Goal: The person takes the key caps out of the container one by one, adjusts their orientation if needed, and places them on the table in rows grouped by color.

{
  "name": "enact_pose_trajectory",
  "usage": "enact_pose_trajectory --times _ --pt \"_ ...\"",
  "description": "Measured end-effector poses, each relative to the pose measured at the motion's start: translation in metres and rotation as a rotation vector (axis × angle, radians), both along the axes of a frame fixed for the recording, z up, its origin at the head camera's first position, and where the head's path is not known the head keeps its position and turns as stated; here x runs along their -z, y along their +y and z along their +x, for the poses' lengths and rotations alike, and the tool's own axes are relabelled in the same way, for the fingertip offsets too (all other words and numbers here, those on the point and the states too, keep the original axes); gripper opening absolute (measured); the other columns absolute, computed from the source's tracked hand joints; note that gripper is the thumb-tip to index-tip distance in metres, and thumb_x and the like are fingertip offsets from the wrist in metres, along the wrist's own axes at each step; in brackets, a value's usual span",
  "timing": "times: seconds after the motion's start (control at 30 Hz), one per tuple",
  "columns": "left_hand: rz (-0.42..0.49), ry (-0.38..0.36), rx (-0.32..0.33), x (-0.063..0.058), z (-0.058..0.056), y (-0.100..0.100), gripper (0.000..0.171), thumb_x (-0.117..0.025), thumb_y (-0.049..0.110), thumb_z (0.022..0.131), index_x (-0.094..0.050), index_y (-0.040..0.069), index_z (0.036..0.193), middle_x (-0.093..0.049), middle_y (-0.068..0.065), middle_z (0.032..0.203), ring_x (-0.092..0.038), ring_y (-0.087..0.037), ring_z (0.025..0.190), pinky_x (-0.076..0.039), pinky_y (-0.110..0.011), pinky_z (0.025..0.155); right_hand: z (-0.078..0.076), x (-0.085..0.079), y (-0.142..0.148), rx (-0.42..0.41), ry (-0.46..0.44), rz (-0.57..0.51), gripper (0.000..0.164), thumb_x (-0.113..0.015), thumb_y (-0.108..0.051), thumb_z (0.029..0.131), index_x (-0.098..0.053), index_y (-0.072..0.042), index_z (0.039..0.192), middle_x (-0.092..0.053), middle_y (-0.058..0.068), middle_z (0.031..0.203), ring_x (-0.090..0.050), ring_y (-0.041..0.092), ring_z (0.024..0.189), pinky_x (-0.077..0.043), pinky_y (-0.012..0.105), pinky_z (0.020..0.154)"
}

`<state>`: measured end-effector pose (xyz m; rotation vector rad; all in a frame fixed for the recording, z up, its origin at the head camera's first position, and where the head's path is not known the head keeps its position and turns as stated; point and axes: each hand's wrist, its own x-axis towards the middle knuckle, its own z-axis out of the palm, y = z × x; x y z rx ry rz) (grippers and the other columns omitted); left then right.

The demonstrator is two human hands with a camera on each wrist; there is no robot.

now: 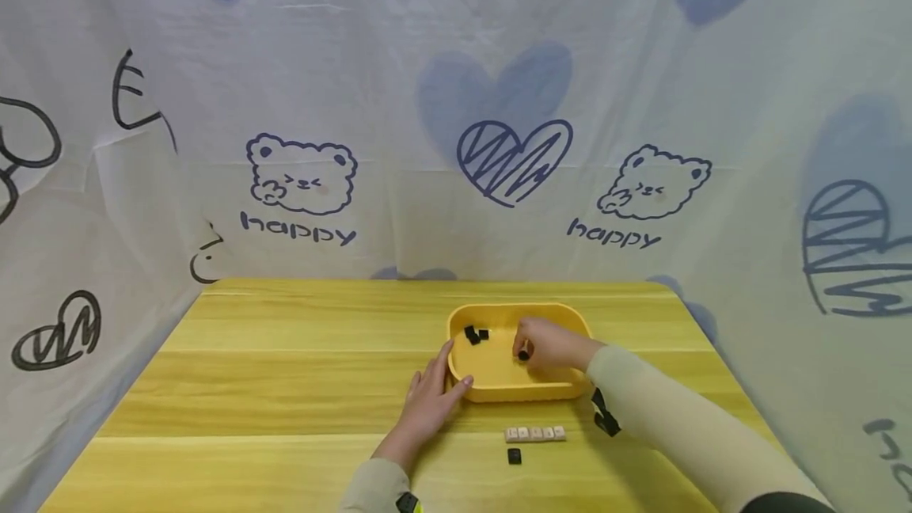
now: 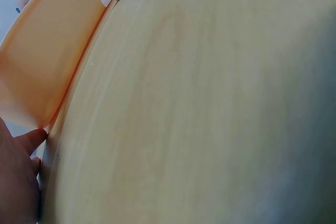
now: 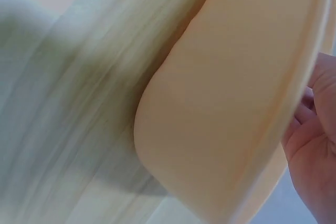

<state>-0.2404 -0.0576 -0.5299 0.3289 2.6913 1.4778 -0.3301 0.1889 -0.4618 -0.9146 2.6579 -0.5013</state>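
A yellow plastic tub [image 1: 499, 394] stands on the table, with several small black square blocks [image 1: 473, 335] inside at its left end. My right hand [image 1: 549, 345] reaches over the rim into the tub, its fingers curled and pinching another small black block [image 1: 523, 355] close over the tub floor. In the right wrist view, the tub wall partly hides that hand [image 3: 315, 129]. My left hand [image 1: 430, 404] rests against the tub's left front corner, its fingers extended along the side and the thumb at the front wall.
In front of the tub lies a straight row of several pale blocks [image 1: 535, 434] with marks on top. Nearer the front sits a single black block [image 1: 514, 456]. The wood-grain table [image 1: 285, 386] is enclosed by a printed white cloth [image 1: 399, 101] at the back and sides.
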Motion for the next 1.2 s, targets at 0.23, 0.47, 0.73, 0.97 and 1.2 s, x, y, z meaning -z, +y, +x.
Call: enact_pose_trajectory --times 0.23,0.47,0.73,0.97,1.2 --pt "-0.011 0.008 0.0 0.001 -0.002 0.0 0.072 -0.05 0.045 0.1 -0.015 0.02 0.158 -0.029 -0.018 0.155 -0.026 -0.037 0.142 -0.001 -0.059 0.114 0.011 -0.012 0.009 -0.055 0.097 -0.077 0.017 -0.075 0.006 0.078 -0.073 -0.004 0.09 -0.055 -0.001 0.085 -0.056 0.009 0.072 -0.051 0.026 0.067" --pt "0.001 0.01 -0.001 0.003 -0.002 0.001 0.072 -0.051 0.044 0.1 -0.016 0.019 0.158 -0.029 -0.018 0.155 -0.025 -0.037 0.142 -0.001 -0.059 0.114 0.031 -0.019 0.018 -0.022 0.086 -0.186 0.018 -0.075 0.006 0.078 -0.073 -0.005 0.092 -0.05 -0.002 0.084 -0.054 0.009 0.072 -0.051 0.025 0.065" --pt "0.006 0.021 -0.003 0.005 -0.002 0.002 0.072 -0.052 0.044 0.1 -0.017 0.02 0.157 -0.03 -0.019 0.155 -0.026 -0.037 0.142 -0.002 -0.06 0.114 0.063 -0.02 0.023 0.04 0.072 -0.325 0.02 -0.074 0.005 0.08 -0.075 -0.008 0.095 -0.051 -0.003 0.086 -0.057 0.009 0.076 -0.055 0.03 0.07" --pt "0.018 0.031 -0.004 0.002 -0.001 0.004 0.072 -0.052 0.044 0.1 -0.017 0.019 0.157 -0.03 -0.018 0.155 -0.026 -0.038 0.142 -0.002 -0.059 0.114 0.09 -0.014 0.019 0.062 0.091 -0.391 0.018 -0.075 0.005 0.081 -0.072 -0.005 0.096 -0.055 -0.006 0.091 -0.059 0.007 0.077 -0.055 0.027 0.069" --pt "0.02 0.042 -0.001 0.002 0.0 0.003 0.072 -0.053 0.042 0.099 -0.018 0.016 0.157 -0.031 -0.021 0.153 -0.027 -0.041 0.14 -0.003 -0.061 0.113 0.11 -0.004 0.02 0.108 0.009 -0.43 0.02 -0.074 0.004 0.081 -0.071 -0.007 0.096 -0.061 -0.005 0.09 -0.06 0.006 0.076 -0.055 0.023 0.066"
